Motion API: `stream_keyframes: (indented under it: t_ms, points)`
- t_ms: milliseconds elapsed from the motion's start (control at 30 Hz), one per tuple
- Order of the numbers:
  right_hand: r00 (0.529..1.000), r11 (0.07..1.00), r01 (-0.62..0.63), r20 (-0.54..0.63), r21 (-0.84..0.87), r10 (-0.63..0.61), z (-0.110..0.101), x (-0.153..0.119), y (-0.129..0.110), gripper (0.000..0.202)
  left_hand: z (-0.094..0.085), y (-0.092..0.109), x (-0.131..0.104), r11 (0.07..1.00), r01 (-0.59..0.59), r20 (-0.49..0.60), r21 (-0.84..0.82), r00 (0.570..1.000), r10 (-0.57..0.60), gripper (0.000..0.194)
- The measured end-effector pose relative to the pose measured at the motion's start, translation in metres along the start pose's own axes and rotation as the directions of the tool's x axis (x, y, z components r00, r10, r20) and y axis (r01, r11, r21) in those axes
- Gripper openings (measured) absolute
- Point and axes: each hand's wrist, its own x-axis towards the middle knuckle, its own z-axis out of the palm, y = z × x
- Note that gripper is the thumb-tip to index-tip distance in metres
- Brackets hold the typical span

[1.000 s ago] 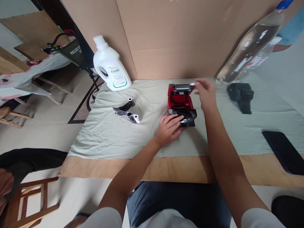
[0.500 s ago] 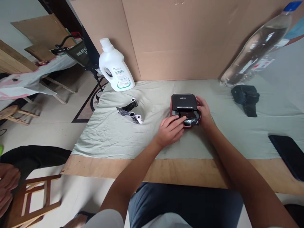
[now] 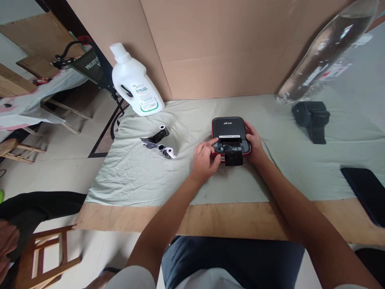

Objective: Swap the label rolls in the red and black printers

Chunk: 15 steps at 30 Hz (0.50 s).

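In front of me on the cloth lies a black label printer [image 3: 229,127] with a red lower body. A strip of black ribbon [image 3: 234,155] comes out of its front slot and hangs over the front edge. My left hand [image 3: 205,160] is at the printer's left front corner, index finger stretched along the top near the slot, thumb against the front side and the other fingers curled. Wrapped round the right side is my right hand [image 3: 254,142], its thumb on the upper edge and its other fingers partly hidden.
Left of the printer lie loose black ribbon rolls with white cores [image 3: 159,141]. A white detergent bottle [image 3: 136,82] and a large clear bottle [image 3: 327,48] stand before the cardboard [image 3: 222,44]. A black strapped object [image 3: 313,118] and a black phone [image 3: 365,194] lie right. Another person's hand [image 3: 7,241] shows lower left.
My left hand has drawn back from over the printer's front to its left corner. The black ribbon strip now hangs down in plain view. My right hand stays on the right side.
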Motion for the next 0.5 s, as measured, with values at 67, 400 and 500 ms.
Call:
stream_keyframes:
  t_ms: [67,400,500]
  points:
    - [0.999,0.991,0.044,-0.002,0.126,-0.044,-0.001,0.002,0.008,0.069,-0.001,0.001,0.003,1.000,0.023,0.004,0.006,1.000,-0.023,0.015]
    - [0.998,0.970,0.062,-0.038,0.236,-0.055,0.000,0.003,0.015,0.064,0.002,0.001,0.005,1.000,0.016,-0.044,-0.025,0.999,-0.017,0.015]
    - [0.998,0.974,0.050,-0.037,0.221,-0.043,0.000,0.002,0.014,0.064,0.002,0.001,0.005,0.999,0.019,-0.038,-0.032,0.999,-0.020,0.013]
